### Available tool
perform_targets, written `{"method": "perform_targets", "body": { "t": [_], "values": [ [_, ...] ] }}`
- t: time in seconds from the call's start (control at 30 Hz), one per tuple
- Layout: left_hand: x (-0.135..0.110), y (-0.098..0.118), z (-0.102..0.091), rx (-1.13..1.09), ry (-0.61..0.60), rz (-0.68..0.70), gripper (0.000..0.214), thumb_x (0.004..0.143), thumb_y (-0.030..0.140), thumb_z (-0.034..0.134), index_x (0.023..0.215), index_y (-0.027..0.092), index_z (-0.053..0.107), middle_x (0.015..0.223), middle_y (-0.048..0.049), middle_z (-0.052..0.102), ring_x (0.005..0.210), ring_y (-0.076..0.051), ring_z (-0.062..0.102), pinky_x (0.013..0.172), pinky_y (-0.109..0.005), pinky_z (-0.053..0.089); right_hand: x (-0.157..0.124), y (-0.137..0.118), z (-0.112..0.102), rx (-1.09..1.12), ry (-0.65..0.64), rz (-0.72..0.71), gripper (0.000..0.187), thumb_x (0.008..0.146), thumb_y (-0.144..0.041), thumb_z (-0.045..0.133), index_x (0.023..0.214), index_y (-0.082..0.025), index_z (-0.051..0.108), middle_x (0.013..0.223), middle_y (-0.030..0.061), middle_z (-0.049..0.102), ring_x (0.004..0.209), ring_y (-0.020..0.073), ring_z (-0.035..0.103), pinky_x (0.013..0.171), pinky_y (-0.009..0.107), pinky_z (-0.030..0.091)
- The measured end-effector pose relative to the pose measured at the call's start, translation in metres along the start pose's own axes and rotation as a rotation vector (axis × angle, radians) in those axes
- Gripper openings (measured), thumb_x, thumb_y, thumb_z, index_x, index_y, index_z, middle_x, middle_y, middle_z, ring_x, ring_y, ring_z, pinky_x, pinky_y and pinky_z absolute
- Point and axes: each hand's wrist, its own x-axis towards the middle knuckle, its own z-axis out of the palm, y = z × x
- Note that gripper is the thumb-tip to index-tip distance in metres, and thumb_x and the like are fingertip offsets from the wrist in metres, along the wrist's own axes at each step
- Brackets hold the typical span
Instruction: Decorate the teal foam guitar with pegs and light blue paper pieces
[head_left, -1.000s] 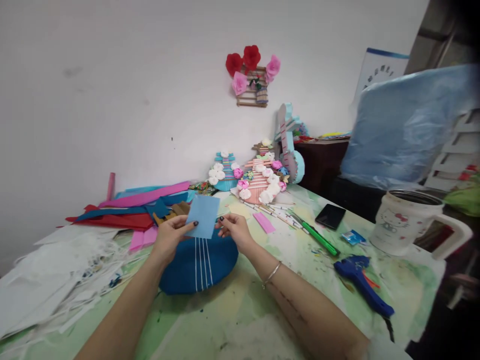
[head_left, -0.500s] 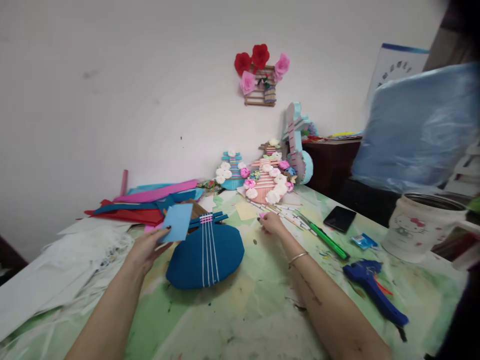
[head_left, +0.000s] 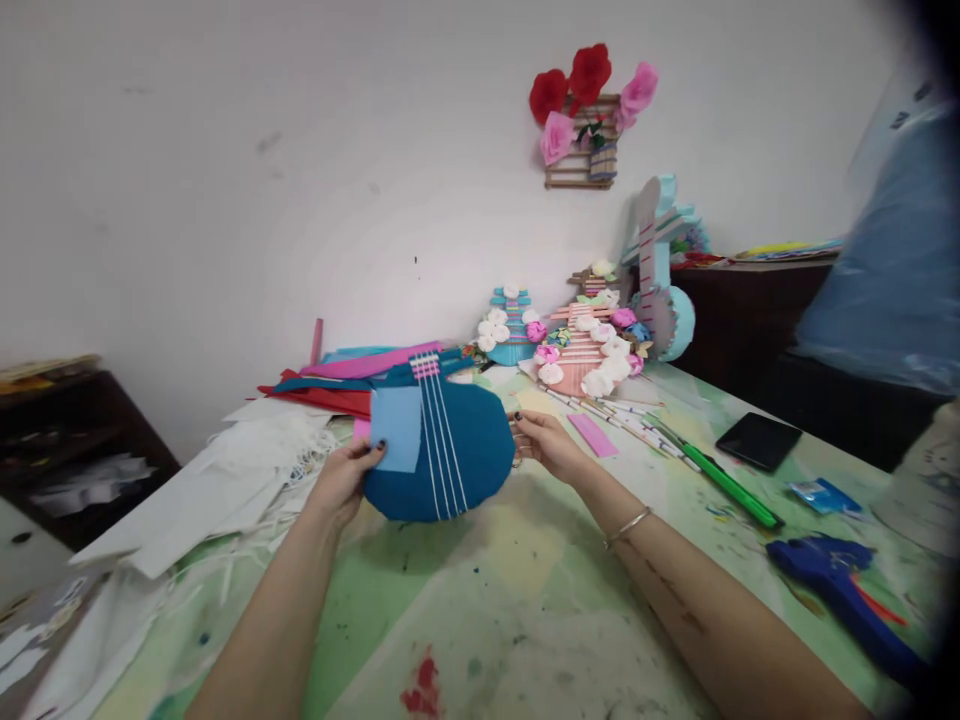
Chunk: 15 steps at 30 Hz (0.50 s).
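A dark blue lute-shaped craft [head_left: 484, 440] with white strings and pink bands at its neck is held tilted up off the table between my two hands. My left hand [head_left: 346, 478] grips its left edge, thumb in front, and pins a light blue paper rectangle [head_left: 397, 425] against its face. On the opposite edge, my right hand [head_left: 547, 445] pinches the craft, some fingers hidden behind it. A pink paper strip [head_left: 592, 435] lies on the table just beyond my right hand.
At right lie thin paper sticks [head_left: 626, 425], a green cutter [head_left: 731, 487], a phone [head_left: 759, 441], a blue packet [head_left: 825, 495] and a blue glue gun [head_left: 847, 600]. Flower-decorated crafts [head_left: 585, 350] stand by the wall. Coloured paper [head_left: 330, 395] and white sheets [head_left: 202, 470] cover the left side.
The blue craft has been lifted from the table by both hands. The light blue paper now rests against its face. The pink strip lies apart from my right hand. The view has turned left.
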Motion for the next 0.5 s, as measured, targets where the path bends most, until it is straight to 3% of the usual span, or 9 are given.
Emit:
{"method": "perform_targets", "body": {
  "t": [0.1,0.23,0.37,0.5],
  "values": [
    [0.003,0.012,-0.015,-0.062,0.073,0.165,0.040,0.042,0.029,0.086,0.076,0.017,0.066,0.069,0.0020,0.069,0.062,-0.010,0.060,0.062,-0.021,0.047,0.002,0.006,0.007,-0.147,0.090,-0.048,0.029,0.091,-0.026,0.039,0.110,-0.015,0.058,0.102,0.0102,0.067,0.088,0.0180,0.064,0.078,0.032,0.049],
    [0.005,0.014,-0.020,-0.070,0.099,0.280,0.042,0.042,0.031,0.086,0.077,0.017,0.067,0.073,0.0011,0.069,0.064,-0.011,0.060,0.065,-0.022,0.047,0.001,0.018,0.021,-0.430,0.136,-0.098,0.027,0.081,-0.014,0.052,0.104,-0.016,0.064,0.113,0.0123,0.062,0.111,0.0245,0.050,0.097,0.040,0.034],
    [0.007,0.003,-0.014,-0.024,0.070,0.314,0.037,0.045,0.032,0.085,0.073,0.016,0.068,0.070,-0.0005,0.070,0.062,-0.013,0.060,0.064,-0.024,0.047,-0.003,0.019,0.041,-0.663,0.089,-0.140,0.028,0.083,-0.023,0.054,0.109,-0.019,0.063,0.127,0.0153,0.051,0.117,0.0294,0.039,0.095,0.042,0.031],
    [0.007,-0.005,-0.008,0.016,0.016,0.328,0.033,0.046,0.031,0.084,0.071,0.015,0.069,0.065,-0.0020,0.069,0.059,-0.016,0.060,0.060,-0.026,0.047,-0.006,0.015,0.053,-0.826,0.010,-0.162,0.024,0.079,-0.027,0.058,0.102,-0.021,0.065,0.117,0.0127,0.056,0.107,0.0287,0.044,0.085,0.038,0.034]
  ]
}}
